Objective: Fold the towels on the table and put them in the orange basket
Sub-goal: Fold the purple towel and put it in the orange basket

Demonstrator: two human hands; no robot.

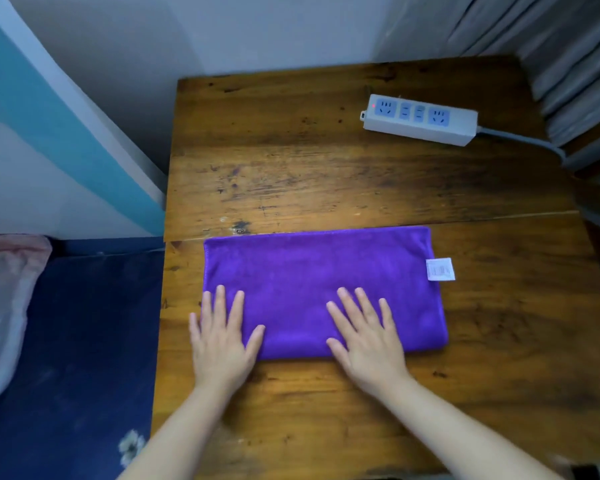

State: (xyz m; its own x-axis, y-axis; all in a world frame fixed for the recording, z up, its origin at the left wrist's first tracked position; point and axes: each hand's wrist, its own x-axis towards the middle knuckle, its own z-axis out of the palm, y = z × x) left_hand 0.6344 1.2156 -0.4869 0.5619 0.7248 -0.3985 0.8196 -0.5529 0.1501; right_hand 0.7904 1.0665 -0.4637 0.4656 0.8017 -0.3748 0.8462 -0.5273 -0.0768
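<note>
Closest to me, two bare forearms come in from the near edge of the wooden table [326, 174]. The left hand [220, 336] lies flat with fingers straight and spread, palm down on the near-left corner of the purple towel [326, 282], its outer fingers hanging over the towel's left edge onto the wood. The right hand [364, 337] is the same deal, flat and splayed, pressing on the near edge of the towel a bit right of the middle. Neither hand is gripping anything, just resting on the cloth.

The towel sits folded into a long rectangle running left to right across the near half of the table, looking pretty smooth. A small white tag [440, 269] sticks out from its right edge.

Further back, on the far right of the table, there's a white power strip [420, 120] with a little red light on, and its grey cable [530, 142] runs off to the right towards the grey curtain [568, 46].

Off to the left, beside the table, is a dark blue bed cover [77, 341] with a pale pillow [4, 306] on it.
</note>
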